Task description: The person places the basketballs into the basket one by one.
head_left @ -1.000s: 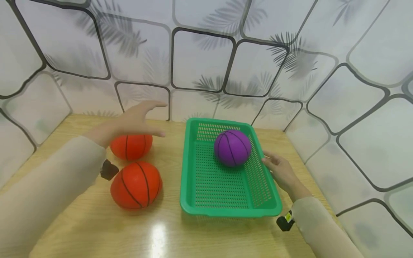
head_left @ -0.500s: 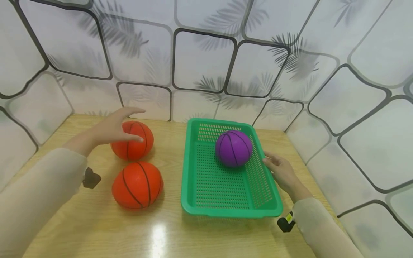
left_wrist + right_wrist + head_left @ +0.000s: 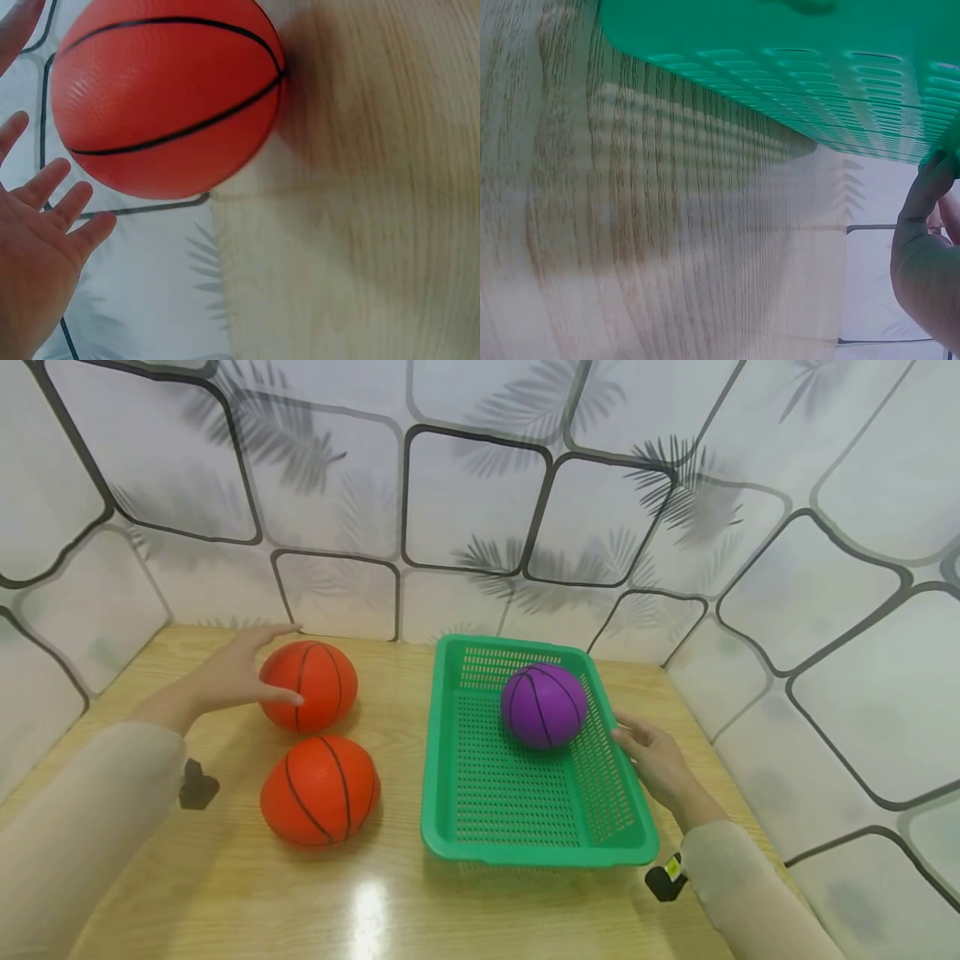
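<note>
While the far red, black-lined round ball [image 3: 322,685] is flanked by the spread left hand [image 3: 223,677], the green perforated plastic basket [image 3: 432,760] is pinched at its right rim by the right hand [image 3: 658,764]; between them, pale wooden bench [image 3: 399,735] is exposed.

- We see a bright head view, glare toward the near edge of the surface [image 3: 435,917].
- We notice soft shadow beside the red ball [image 3: 169,97].
- We find the right wrist view dimmer, light-banded beside the basket [image 3: 727,34].
</note>
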Available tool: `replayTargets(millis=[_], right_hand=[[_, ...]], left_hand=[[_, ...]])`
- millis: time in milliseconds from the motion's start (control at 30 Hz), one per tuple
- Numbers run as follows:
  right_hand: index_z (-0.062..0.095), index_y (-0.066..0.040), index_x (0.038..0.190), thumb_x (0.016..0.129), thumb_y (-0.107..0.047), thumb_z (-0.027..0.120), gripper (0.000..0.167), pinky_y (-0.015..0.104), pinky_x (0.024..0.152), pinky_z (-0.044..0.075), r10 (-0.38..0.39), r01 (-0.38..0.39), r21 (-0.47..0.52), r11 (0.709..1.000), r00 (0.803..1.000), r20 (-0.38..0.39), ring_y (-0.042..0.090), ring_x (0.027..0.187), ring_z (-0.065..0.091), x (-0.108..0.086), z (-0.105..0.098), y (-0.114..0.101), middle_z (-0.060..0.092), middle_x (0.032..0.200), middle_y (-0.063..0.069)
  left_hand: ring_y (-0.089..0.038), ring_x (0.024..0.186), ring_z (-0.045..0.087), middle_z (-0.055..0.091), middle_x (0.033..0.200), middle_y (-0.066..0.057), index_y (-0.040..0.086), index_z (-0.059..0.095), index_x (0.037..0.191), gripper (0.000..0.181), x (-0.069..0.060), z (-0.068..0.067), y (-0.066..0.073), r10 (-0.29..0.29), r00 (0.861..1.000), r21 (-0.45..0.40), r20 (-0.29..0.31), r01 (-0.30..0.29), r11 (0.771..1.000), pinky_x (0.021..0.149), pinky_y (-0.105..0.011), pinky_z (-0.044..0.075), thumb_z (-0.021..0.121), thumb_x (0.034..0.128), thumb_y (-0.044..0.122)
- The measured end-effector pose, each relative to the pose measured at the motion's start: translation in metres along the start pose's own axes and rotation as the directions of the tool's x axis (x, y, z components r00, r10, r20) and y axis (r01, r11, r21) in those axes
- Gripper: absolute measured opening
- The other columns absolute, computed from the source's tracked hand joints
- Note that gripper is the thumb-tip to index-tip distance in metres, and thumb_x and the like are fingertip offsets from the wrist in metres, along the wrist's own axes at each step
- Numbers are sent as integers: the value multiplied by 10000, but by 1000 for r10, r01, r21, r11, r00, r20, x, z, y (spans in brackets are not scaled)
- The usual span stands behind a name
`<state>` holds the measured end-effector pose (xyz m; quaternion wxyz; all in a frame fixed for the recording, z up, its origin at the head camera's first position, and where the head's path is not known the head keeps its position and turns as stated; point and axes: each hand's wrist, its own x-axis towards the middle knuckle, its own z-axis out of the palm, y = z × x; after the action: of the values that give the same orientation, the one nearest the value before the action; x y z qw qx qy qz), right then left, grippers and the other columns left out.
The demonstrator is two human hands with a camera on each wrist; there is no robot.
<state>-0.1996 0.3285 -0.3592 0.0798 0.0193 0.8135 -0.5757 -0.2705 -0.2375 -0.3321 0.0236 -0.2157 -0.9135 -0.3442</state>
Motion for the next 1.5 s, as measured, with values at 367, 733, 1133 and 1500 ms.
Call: replayTargets(millis=[367, 733, 1133, 1500], right_hand=[[319, -65, 1480, 988, -310, 522, 586, 303, 892, 491, 19, -19, -17, 1000, 1000, -8, 130, 1059, 574, 1, -1, 1, 398, 1419, 242], [322, -72, 1481, 992, -305, 515, 575, 295, 879, 498, 19, -19, -9, 1000, 1000, -12, 108, 1022, 591, 0, -1, 1, 409, 1408, 241], [305, -65, 1486, 993, -307, 512, 587, 300, 895, 489, 20, -20, -12, 1000, 1000, -5, 127, 1055, 576, 0, 0, -1, 395, 1417, 241], [296, -50, 1486, 1002, -289, 495, 575, 309, 909, 480, 11, -11, -19, 1000, 1000, 1, 144, 1070, 575, -1, 0, -2, 388, 1419, 259]], left_hand=[[-493, 1305, 257, 278, 1469, -276, 25, 322, 1457, 1042, -6, 10, -22, -41, 999, -6, 5, 41, 999, 985, -711, 213, 903, 621, 244], [-494, 1240, 344, 312, 1453, -267, 50, 256, 1491, 1093, -6, 24, -34, -35, 999, -86, -9, 34, 996, 908, -687, 357, 906, 629, 220], [-537, 1245, 325, 303, 1457, -271, 106, 254, 1502, 1073, -10, 23, -31, -99, 995, -94, -13, 97, 991, 874, -706, 369, 888, 658, 293], [-502, 1295, 278, 261, 1487, -248, 128, 223, 1513, 1039, -14, 3, -30, -169, 986, -159, -10, 166, 973, 882, -670, 399, 865, 699, 203]])
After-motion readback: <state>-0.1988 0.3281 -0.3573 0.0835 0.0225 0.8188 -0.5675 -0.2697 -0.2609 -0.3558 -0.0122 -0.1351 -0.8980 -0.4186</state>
